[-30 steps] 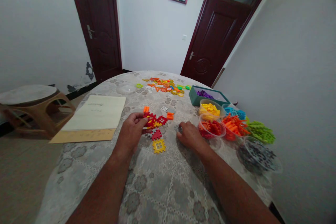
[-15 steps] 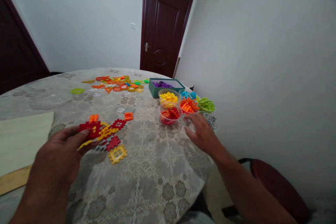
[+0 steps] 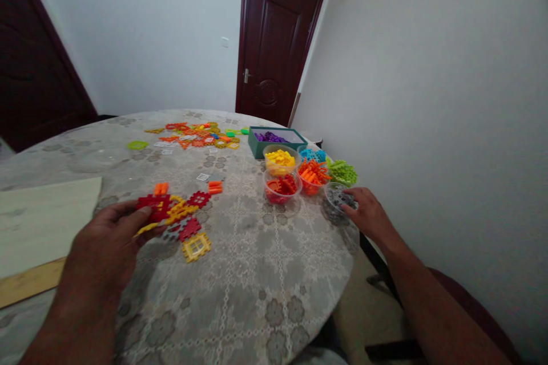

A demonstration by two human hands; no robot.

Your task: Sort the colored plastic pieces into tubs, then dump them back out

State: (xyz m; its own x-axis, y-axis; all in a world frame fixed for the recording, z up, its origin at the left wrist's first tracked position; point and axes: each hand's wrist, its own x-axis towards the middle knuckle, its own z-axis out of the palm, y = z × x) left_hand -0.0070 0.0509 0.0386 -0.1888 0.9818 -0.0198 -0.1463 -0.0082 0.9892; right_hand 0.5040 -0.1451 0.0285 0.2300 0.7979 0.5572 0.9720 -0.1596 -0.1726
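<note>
My left hand (image 3: pixel 113 234) is closed on a red and yellow construction of interlocking plastic pieces (image 3: pixel 154 209), held over the left part of the table. Just beyond and below it lie a red window piece (image 3: pixel 199 199), a plain red piece (image 3: pixel 189 230), a yellow window piece (image 3: pixel 197 247) and partly hidden grey pieces. My right hand (image 3: pixel 370 214) is at the right rim of a clear tub (image 3: pixel 327 201) of small grey pieces (image 3: pixel 339 197). Its thumb and fingers are apart, with the fingertips by the grey pieces; nothing shows between them.
Tubs of red (image 3: pixel 282 186), orange (image 3: pixel 314 174), yellow (image 3: pixel 279 161), blue (image 3: pixel 312 155) and green pieces (image 3: pixel 342 171) cluster beside a green box (image 3: pixel 258 146) with purple pieces. Loose coloured pieces (image 3: pixel 201 137) lie farther back. A pale board (image 3: pixel 47 222) rests left.
My right hand has moved right, from beside the red and orange tubs to the tub of grey pieces. My left hand keeps its hold. The view has shifted slightly.
</note>
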